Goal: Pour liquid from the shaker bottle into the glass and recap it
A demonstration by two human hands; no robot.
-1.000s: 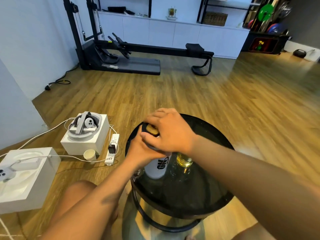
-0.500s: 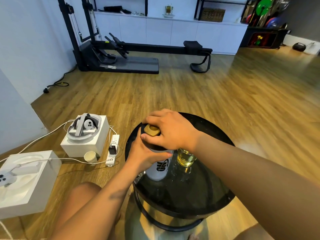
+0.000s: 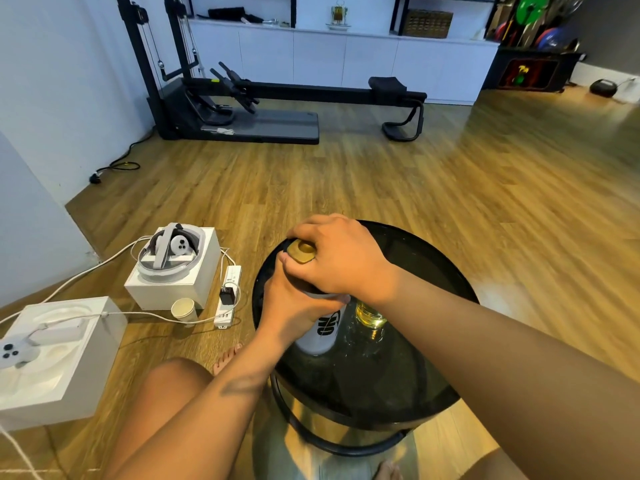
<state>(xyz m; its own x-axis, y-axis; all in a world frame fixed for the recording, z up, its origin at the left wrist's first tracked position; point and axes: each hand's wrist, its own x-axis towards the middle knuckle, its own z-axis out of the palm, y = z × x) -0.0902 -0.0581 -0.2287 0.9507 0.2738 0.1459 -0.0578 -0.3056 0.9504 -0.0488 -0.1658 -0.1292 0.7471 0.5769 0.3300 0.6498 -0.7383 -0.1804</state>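
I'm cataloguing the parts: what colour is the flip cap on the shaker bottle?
The flip cap is gold, seen best in the head view.

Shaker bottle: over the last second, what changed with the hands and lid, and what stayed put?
The right hand has shifted round on the gold-capped lid, whose cap, mostly hidden a second ago, now shows beside its fingers; nothing was taken up or let go. The left hand still grips the shaker bottle below the lid; bottle and glass of yellow liquid stay side by side on the black table.
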